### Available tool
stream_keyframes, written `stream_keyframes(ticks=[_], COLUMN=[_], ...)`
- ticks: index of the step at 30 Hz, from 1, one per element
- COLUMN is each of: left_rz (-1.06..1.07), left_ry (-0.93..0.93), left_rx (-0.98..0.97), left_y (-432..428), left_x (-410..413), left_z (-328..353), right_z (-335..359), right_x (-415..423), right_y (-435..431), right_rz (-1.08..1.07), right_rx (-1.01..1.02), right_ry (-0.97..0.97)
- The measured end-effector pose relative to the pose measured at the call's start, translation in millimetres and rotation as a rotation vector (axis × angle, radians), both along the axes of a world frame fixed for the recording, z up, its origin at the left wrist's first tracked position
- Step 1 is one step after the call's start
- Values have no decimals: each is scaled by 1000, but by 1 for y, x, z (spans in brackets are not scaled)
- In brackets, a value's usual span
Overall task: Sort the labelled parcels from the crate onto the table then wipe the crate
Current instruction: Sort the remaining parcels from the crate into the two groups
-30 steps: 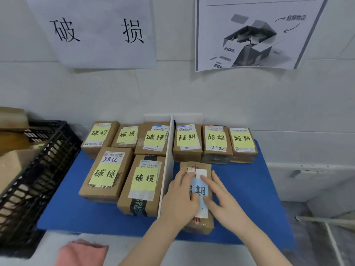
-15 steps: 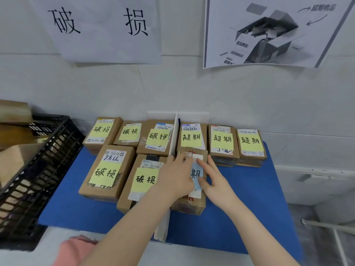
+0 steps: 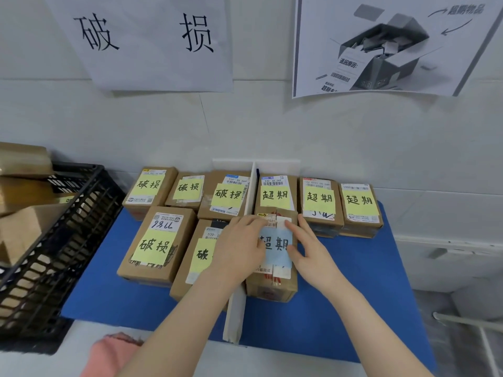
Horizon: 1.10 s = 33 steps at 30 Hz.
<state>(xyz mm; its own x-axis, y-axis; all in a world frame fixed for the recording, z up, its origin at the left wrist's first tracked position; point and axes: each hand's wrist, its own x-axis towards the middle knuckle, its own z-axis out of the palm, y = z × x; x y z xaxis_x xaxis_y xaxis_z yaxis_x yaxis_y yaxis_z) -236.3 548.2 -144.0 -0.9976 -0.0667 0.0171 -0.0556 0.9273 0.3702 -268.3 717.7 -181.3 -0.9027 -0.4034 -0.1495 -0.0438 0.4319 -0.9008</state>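
Single head-worn wide-angle view, looking forward and down from close over the worktop (image 3: 353,300), squarely facing the wall (image 3: 272,131) behind it, left hand (image 3: 239,248) and right hand (image 3: 313,254) near frame centre, crate (image 3: 68,240) cut off by the left edge, signs cropped at the top.

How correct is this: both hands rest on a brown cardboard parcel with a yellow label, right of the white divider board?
Not quite: the head view shows a light blue label, not yellow. The left hand and right hand do rest on that brown cardboard parcel, right of the white divider board.
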Motion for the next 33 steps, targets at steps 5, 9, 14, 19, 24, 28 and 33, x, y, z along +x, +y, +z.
stream_keyframes(ticks=[5, 9, 14, 19, 24, 28, 33], left_rz=[111, 195, 287, 339, 319, 351, 326], left_ry=[135, 233, 266, 319, 282, 217, 138], left_rx=[175, 267, 300, 342, 258, 198, 195], left_y=[-12, -28, -88, -172, -291, -380, -430], left_x=[30, 78, 124, 155, 187, 209, 225], left_z=[6, 7, 5, 9, -4, -12, -12], right_z=[12, 34, 61, 69, 30, 8, 11], right_x=[15, 36, 64, 100, 141, 165, 177], right_y=[0, -21, -77, -173, -299, -380, -425], right_rz=[-132, -201, -242, -136, -70, 38, 102], right_rx=[-70, -98, -190, -209, -148, -24, 76], right_ry=[178, 262, 286, 285, 156, 169, 185])
